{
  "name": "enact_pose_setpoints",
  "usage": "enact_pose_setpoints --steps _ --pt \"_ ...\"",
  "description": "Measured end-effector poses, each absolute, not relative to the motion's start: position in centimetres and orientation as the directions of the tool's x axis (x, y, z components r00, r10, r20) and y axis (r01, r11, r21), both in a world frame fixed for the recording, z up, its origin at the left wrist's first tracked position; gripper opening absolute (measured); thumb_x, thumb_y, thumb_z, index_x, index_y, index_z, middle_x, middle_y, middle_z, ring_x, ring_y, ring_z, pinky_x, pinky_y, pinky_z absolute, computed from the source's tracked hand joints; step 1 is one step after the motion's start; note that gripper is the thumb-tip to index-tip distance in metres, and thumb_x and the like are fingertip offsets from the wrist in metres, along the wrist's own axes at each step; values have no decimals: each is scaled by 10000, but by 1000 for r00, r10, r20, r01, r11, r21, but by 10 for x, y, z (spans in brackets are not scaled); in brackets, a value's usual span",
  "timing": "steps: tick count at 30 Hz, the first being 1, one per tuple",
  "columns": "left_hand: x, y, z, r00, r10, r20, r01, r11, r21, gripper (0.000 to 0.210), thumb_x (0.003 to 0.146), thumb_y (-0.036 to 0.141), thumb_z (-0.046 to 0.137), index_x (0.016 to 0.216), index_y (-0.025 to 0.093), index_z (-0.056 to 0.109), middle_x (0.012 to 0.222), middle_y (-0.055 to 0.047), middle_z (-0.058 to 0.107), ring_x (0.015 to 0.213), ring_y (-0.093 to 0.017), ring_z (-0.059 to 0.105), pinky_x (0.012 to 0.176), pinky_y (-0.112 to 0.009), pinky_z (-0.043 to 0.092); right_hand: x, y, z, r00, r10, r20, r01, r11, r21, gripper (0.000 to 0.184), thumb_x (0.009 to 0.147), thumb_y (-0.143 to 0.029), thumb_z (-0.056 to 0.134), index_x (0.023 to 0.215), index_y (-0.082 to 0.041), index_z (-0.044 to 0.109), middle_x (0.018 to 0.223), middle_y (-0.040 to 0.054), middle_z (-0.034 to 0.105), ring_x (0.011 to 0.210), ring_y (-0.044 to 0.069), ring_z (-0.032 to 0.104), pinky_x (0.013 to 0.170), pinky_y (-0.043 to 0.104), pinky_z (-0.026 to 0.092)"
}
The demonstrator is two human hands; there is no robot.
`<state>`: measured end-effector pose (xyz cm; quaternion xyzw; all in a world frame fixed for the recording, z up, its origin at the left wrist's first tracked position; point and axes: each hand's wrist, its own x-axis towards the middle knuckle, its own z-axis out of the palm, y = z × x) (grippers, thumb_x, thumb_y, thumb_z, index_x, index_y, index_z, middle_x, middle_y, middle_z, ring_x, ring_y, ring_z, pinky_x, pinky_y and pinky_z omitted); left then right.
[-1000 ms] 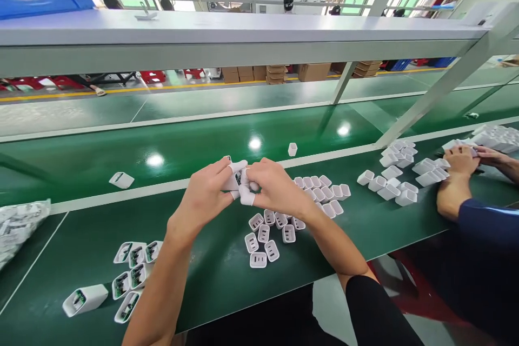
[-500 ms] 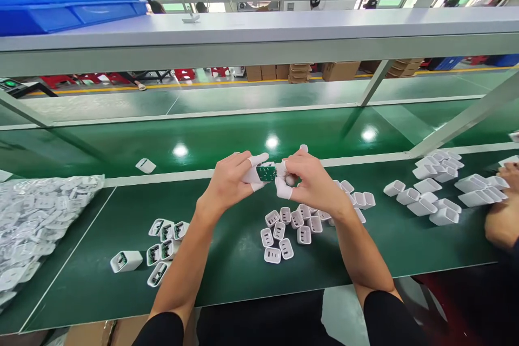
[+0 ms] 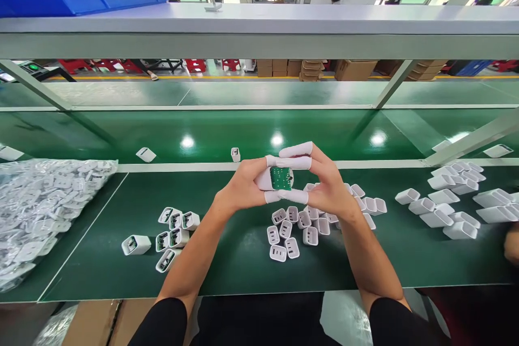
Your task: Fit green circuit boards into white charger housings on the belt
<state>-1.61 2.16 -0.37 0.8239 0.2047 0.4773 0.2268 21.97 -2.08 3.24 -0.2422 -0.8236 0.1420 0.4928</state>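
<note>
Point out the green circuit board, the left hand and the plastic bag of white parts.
Green circuit board (image 3: 280,178): head view, middle of its face.
Left hand (image 3: 244,184): head view, its back.
Plastic bag (image 3: 51,216): head view, upper surface.

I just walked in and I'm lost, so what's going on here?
The person's left hand holds a white housing with a green circuit board sticking out of it. The right hand has its fingers above and below the board. On the table, board-filled housings sit at left, slotted white pieces near the middle.
</note>
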Motion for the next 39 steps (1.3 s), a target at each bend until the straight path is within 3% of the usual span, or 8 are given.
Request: enact_pose_setpoints --steps 4,9,14,19,25,39 --pt "-14 17 2 473 586 657 70 -769 635 471 733 416 980 1000 224 642 772 51 666 619 -108 519 578 -242 431 214 -21 26 -341 477 810 159 879 -450 606 873 -284 1014 1430 -342 782 1365 91 831 1191 281 825 988 464 725" --pt "-19 14 10 503 576 644 78 -773 630 364 794 299 904 950 235 582 732 86 534 609 -89 395 546 -230 350 213 -28 21 -213 441 872 -18 890 -455 663 839 -235 996 1464 -301 786 1225 100 892 1104 334 878 938 523 766" --pt "-23 14 7 513 568 644 87 -780 619 357 772 250 885 862 235 541 764 69 512 654 -105 392 584 -261 346 217 -34 25 -210 474 855 118 881 -459 639 822 -261 1002 1431 -316 815 1189 96 899 1068 355 875 878 541 771" --pt "-20 13 5 530 548 647 59 -785 617 326 766 195 835 876 239 531 795 59 533 685 -116 410 602 -273 359 211 -33 26 -299 450 841 146 893 -426 691 855 -185 935 1509 -334 765 1243 86 890 1068 336 872 840 506 766" --pt "-18 13 6 522 550 652 47 -782 622 293 808 236 823 880 244 539 776 51 558 662 -121 435 595 -281 363 211 -32 23 -317 440 840 206 897 -392 744 846 -230 967 1533 -395 733 1234 55 891 997 331 874 784 511 756" --pt "-18 13 11 528 548 649 90 -796 599 307 807 191 747 830 259 449 756 40 537 655 -140 441 594 -306 344 210 -34 25 -332 448 830 201 893 -402 777 857 -231 984 1566 -414 723 1223 52 879 1046 342 860 825 534 763"
